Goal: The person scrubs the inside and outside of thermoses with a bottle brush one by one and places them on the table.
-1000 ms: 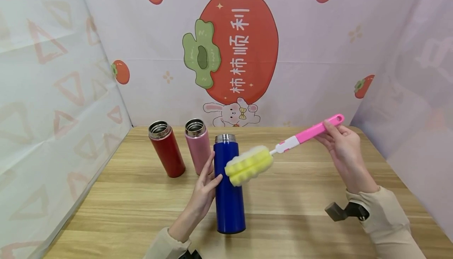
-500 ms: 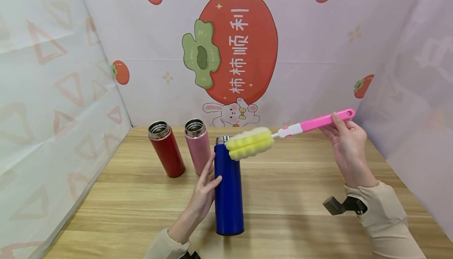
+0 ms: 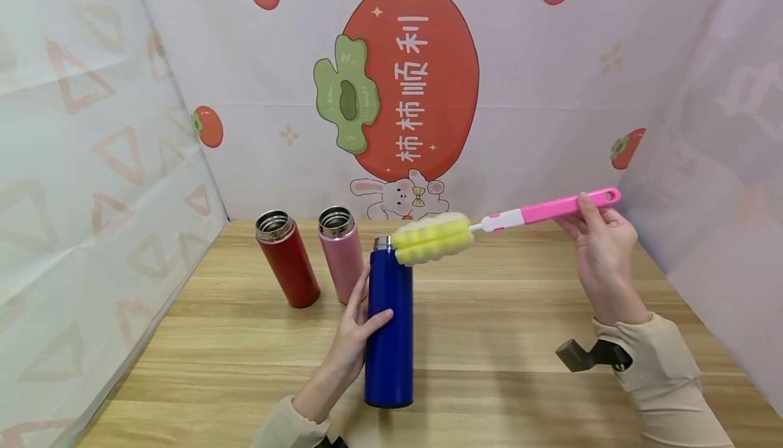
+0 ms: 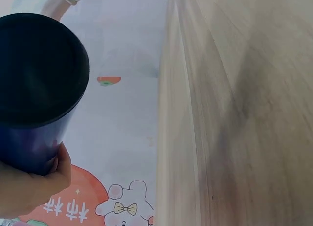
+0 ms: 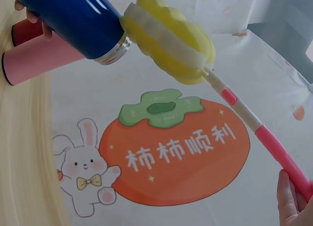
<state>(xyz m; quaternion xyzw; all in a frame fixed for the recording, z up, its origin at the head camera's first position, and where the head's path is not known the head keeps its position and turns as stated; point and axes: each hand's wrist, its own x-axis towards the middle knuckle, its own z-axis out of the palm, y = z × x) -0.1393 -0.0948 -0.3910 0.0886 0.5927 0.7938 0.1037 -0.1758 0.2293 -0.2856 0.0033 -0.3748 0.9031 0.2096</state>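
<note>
A tall blue thermos bottle (image 3: 389, 339) with a bare metal neck is gripped by my left hand (image 3: 351, 342), thumb across its front. Its dark base (image 4: 41, 69) faces the left wrist camera, raised off the table. My right hand (image 3: 605, 254) pinches the pink handle of a bottle brush (image 3: 541, 211) near its end. The brush's yellow and white sponge head (image 5: 168, 40) lies sideways at the bottle's neck, outside the mouth. Whether sponge and bottle touch, I cannot tell. The fingers behind the bottle are partly hidden.
A red bottle (image 3: 290, 264) and a pink bottle (image 3: 342, 257), both uncapped, stand upright on the wooden table (image 3: 520, 339) left of the blue one. A patterned cloth backdrop (image 3: 538, 94) rises behind the table, with cloth walls on both sides.
The brush has risen from in front of the blue bottle's body to beside its neck, its handle shifting slightly right. The blue bottle has moved slightly left. The red and pink bottles stay put.
</note>
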